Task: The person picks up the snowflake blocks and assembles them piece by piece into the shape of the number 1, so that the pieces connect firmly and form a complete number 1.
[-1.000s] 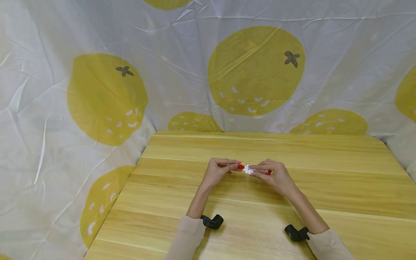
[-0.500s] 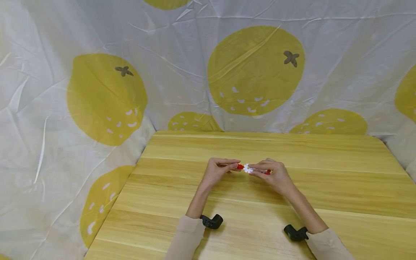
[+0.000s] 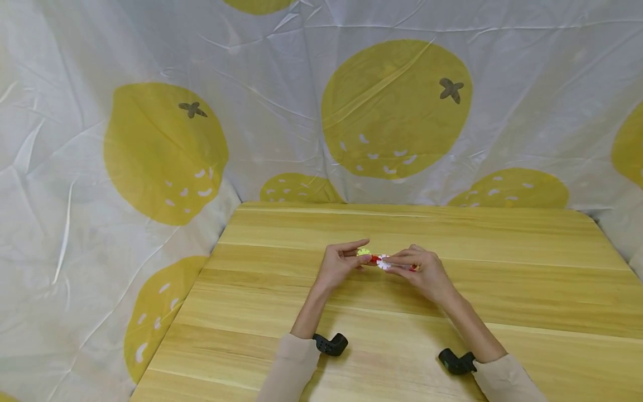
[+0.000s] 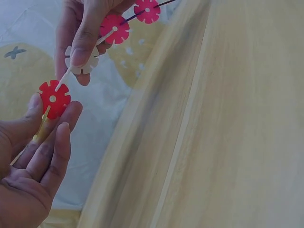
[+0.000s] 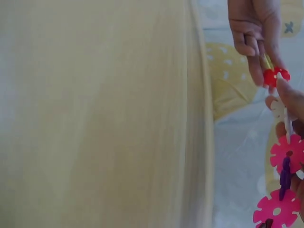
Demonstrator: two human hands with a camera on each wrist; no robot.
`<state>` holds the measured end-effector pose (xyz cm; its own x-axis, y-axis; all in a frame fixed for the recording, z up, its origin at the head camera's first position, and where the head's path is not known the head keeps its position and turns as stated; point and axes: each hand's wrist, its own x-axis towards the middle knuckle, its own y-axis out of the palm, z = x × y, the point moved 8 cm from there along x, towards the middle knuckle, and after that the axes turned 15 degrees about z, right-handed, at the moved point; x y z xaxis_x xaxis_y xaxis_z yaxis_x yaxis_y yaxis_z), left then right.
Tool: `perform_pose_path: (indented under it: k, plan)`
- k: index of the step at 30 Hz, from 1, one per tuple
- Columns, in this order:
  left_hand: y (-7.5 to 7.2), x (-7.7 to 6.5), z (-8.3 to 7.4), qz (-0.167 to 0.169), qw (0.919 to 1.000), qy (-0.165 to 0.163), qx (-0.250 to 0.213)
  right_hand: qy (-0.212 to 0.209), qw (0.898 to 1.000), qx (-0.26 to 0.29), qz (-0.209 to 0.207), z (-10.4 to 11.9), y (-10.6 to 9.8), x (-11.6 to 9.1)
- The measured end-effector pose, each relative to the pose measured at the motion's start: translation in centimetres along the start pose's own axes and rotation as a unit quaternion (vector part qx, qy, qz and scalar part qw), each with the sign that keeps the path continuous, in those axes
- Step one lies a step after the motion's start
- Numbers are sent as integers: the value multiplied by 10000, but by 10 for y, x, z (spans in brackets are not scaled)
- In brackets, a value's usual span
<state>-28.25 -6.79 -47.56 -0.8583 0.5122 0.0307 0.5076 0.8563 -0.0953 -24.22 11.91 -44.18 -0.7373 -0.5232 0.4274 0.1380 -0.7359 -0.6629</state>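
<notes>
Several slotted plastic snowflake discs are joined in a chain between the two hands. My left hand holds the chain's left end, thumb and fingers about a red disc and an edge-on yellow disc. In the head view the yellow disc shows behind the left thumb, under a raised index finger. My right hand pinches a white disc, its thumb across the face. Pink discs and an edge-on purple disc trail from the right hand. Its palm hides part of the chain.
A wooden table lies beneath the hands. Behind and to the left hangs a pale cloth printed with yellow fruit. Black wrist cameras sit at both sleeve cuffs.
The left index finger has lifted and the left hand has turned slightly, so the yellow disc now shows. The right hand stays almost still with the white disc.
</notes>
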Motion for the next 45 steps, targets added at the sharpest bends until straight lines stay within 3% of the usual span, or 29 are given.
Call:
perform_pose_path:
  k: [4, 8, 18, 25, 34, 38, 45]
  plan:
    - [1, -1, -1, 144, 9999, -21, 49, -441, 9989, -129, -57, 5, -2, 0]
    - [4, -3, -1, 364, 9993, -51, 4, -574, 9983, -77, 69, 6, -2, 0]
    - [11, -3, 2, 1046, 9941, -293, 9, -78, 9981, 258, 555, -2, -2, 0]
    - [15, -5, 6, 1402, 9885, -546, 170, -180, 9947, 309, 968, -2, 1, 1]
    - [22, -6, 11, 1951, 9783, -646, 257, -184, 9930, -202, 1149, 0, 3, 1]
    - [23, -6, 13, 2019, 9770, -649, 224, -98, 9933, -380, 1084, -2, 3, 5]
    - [21, -5, 16, 1802, 9818, -580, 163, 290, 9953, -416, 821, -13, 4, 16]
